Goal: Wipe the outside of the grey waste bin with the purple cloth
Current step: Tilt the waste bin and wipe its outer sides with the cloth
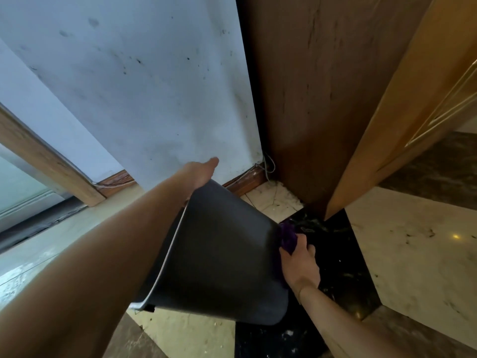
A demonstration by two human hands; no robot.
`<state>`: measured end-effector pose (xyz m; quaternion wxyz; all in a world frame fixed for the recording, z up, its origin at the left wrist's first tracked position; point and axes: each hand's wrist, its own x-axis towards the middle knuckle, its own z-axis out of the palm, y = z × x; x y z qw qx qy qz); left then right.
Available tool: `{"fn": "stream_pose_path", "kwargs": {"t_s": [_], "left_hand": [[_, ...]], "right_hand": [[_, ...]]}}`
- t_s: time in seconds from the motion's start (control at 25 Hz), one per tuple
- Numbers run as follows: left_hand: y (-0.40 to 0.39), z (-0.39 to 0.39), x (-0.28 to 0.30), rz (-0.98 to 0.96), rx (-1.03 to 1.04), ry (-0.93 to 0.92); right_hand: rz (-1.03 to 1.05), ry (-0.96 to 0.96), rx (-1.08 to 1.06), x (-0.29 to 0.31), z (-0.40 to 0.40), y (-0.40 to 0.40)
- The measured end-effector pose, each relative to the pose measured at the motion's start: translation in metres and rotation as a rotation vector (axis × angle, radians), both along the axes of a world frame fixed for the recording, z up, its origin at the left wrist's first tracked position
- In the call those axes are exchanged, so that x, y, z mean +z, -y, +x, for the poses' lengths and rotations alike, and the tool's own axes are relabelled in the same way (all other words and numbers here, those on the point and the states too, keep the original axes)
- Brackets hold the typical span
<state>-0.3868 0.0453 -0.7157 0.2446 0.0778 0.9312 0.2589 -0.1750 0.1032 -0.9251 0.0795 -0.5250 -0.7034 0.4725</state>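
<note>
The grey waste bin hangs tilted in the middle of the view, lifted off the floor, its open rim toward the lower left and its base toward the upper right. My left hand grips the bin's upper rim, fingers hidden behind it. My right hand presses the bunched purple cloth against the bin's right outer side, near the base. Only part of the cloth shows between my fingers and the bin.
A stained white wall with a wooden skirting board stands behind. A dark brown wooden panel and a lighter wooden door are on the right. Below lies a marble floor with black tiles and scattered dirt.
</note>
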Motion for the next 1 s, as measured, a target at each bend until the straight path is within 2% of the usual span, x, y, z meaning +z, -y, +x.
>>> {"fn": "stream_pose_path", "kwargs": {"t_s": [0.08,0.2,0.28,0.36,0.48,0.56,0.64,0.76,0.88,1.0], "left_hand": [[-0.02,-0.013,-0.011,0.01,0.076,-0.078],[-0.033,-0.02,-0.025,-0.298,-0.099,-0.281],[-0.028,-0.012,-0.032,-0.358,-0.178,-0.394],[-0.017,-0.005,-0.032,-0.26,-0.276,-0.494],[0.01,0.023,-0.015,0.028,-0.295,-0.597],[0.036,0.043,0.0,0.231,-0.319,-0.584],[0.077,0.066,0.01,0.377,-0.398,-0.461],[0.141,0.095,0.01,0.325,-0.513,-0.279],[0.161,0.105,0.007,0.334,-0.353,-0.169],[0.146,0.11,0.005,0.318,-0.216,-0.294]], "right_hand": [[0.005,0.004,0.019,-0.003,-0.001,-0.007],[-0.009,0.012,0.065,-0.006,-0.004,-0.018],[-0.057,-0.018,0.045,-0.007,0.001,-0.021],[-0.096,-0.08,-0.033,-0.005,0.008,-0.023],[-0.076,-0.169,-0.143,0.011,0.014,-0.035],[-0.039,-0.253,-0.19,0.024,0.017,-0.042],[-0.008,-0.328,-0.218,0.035,0.027,-0.038],[-0.037,-0.384,-0.279,0.035,0.047,-0.01],[-0.045,-0.438,-0.296,0.031,0.062,0.025],[-0.022,-0.462,-0.267,0.032,0.064,0.036]]}}
